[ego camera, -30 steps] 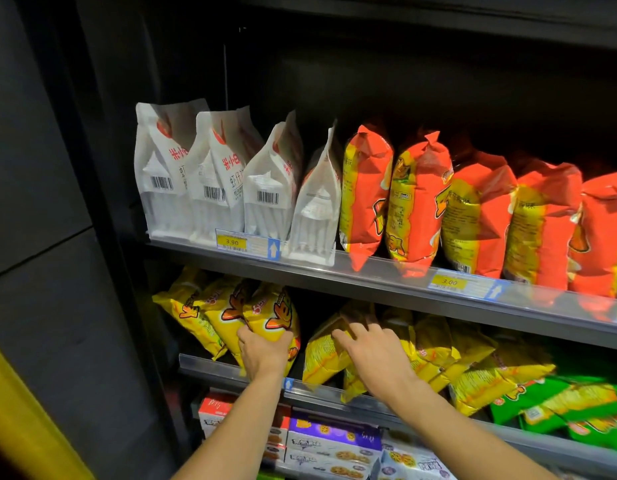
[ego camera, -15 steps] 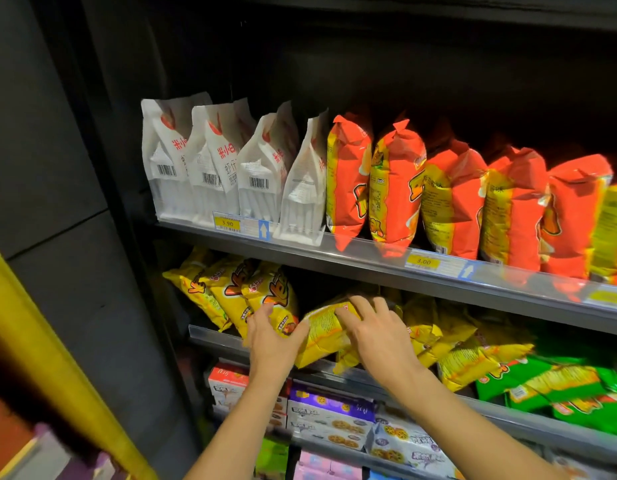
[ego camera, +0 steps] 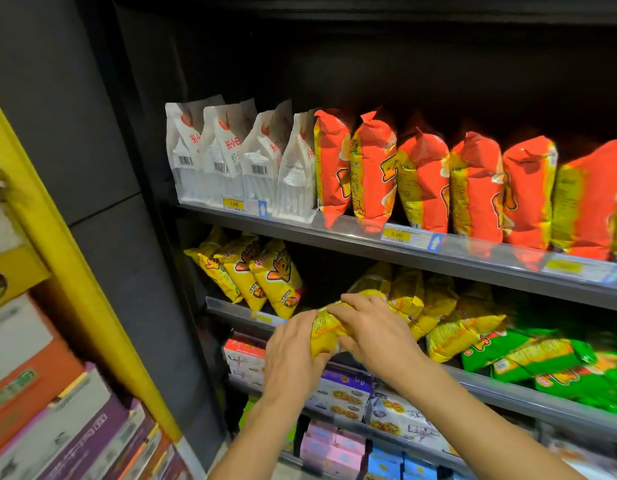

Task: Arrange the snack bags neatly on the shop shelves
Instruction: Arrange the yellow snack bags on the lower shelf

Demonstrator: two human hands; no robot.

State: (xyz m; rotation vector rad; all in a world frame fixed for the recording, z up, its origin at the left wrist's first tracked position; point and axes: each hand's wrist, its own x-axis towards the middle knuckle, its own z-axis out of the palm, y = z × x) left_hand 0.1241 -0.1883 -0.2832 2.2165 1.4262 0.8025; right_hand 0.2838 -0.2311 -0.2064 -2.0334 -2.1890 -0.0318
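Both hands grip 1 yellow snack bag (ego camera: 326, 332) at the front edge of the middle shelf (ego camera: 528, 398). The left hand (ego camera: 293, 355) closes on the bag's lower left side from below, fingers curled under it; the right hand (ego camera: 373, 332) closes over its top and right side, fingers spread across the upper seam. The bag is raised off the shelf lip, tilted, in the gap between 2 groups of like bags. To its left, 3 yellow bags (ego camera: 251, 271) stand upright, leaning slightly left, near the dark side panel (ego camera: 127, 271). To its right and farther back, a loose heap of yellow bags (ego camera: 438, 313) lies slumped, touching one another, and beyond them, green bags (ego camera: 549, 365) lie flat. On the upper shelf (ego camera: 334, 233), 4 white bags (ego camera: 238, 154) stand at left and a row of orange bags (ego camera: 438, 181) at right, with price tags (ego camera: 397, 234) on the rail. Boxed biscuits (ego camera: 345, 393) fill the lower shelf. The far right of the view is blurred.
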